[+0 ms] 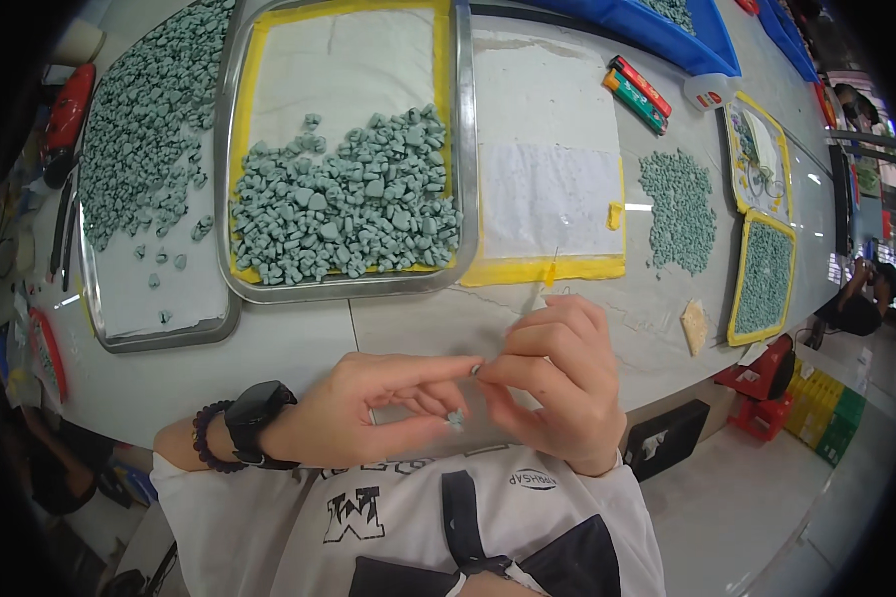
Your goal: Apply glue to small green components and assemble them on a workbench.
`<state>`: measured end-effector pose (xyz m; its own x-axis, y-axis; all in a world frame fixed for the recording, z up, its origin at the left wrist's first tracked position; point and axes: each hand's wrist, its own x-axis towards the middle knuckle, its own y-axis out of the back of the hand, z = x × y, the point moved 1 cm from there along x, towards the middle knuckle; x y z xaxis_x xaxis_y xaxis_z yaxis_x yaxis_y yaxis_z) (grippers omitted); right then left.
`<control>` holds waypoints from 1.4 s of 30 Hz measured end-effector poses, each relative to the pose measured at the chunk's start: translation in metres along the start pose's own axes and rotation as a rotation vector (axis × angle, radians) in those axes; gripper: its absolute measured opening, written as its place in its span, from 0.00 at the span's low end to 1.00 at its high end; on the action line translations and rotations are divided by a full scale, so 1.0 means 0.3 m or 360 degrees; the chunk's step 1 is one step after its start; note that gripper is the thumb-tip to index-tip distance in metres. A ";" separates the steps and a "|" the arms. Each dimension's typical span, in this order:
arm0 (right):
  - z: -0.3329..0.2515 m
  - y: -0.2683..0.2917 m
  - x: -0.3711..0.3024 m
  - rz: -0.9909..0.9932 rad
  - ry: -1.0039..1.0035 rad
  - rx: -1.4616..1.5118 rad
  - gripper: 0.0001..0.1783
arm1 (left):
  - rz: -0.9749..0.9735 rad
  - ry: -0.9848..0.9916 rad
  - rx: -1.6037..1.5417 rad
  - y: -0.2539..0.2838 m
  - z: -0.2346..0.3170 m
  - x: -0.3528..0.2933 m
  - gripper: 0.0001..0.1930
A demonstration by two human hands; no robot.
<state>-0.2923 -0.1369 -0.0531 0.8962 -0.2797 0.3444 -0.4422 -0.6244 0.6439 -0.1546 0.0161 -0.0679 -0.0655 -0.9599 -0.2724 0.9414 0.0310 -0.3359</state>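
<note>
My left hand [388,403], with a black watch and a dark beaded bracelet on its wrist, is closed on a small grey-green stone [455,419] near the thumb tip. Its index finger reaches across to my right hand [558,373]. The right thumb and index finger pinch another tiny stone [476,368] against that fingertip; it is mostly covered. Above the right knuckles rises a thin needle with a yellow base [551,273]; whether this hand holds it is hard to tell. Beyond the hands, a metal tray [343,291] lined with white cloth carries many such stones.
Another stone-covered tray [159,341] lies at the left. Right of the middle tray are a yellow-edged white board [548,199], red and green packs [639,92], a loose stone pile [678,211] and a yellow-rimmed tray [735,333]. A blue bin [712,45] stands behind.
</note>
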 end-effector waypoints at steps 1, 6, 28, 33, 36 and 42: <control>0.000 -0.002 0.005 -0.0037 -0.0027 -0.0001 0.17 | 0.0008 0.0037 -0.0024 0.001 -0.005 -0.001 0.27; -0.007 -0.004 0.009 -0.0160 -0.0131 0.0086 0.17 | -0.0001 0.0007 0.0035 0.001 -0.023 -0.002 0.25; -0.035 -0.040 -0.018 0.0162 0.0062 -0.0270 0.13 | 0.0008 0.0272 -0.0618 0.021 0.016 -0.010 0.25; -0.038 -0.038 -0.020 0.0125 0.0136 -0.0400 0.14 | 0.0010 0.0305 -0.0672 0.027 0.016 -0.009 0.25; -0.036 -0.041 -0.022 0.0130 0.0142 -0.0416 0.14 | 0.0009 0.0304 -0.0689 0.026 0.014 -0.010 0.24; -0.026 -0.047 -0.024 0.0140 0.0160 -0.0349 0.14 | 0.0023 0.0301 -0.0692 0.023 0.014 -0.010 0.24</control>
<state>-0.2927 -0.1203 -0.0594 0.8507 -0.2451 0.4651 -0.5255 -0.4244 0.7374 -0.1465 0.0181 -0.0657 -0.1506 -0.8924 -0.4254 0.7195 0.1961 -0.6662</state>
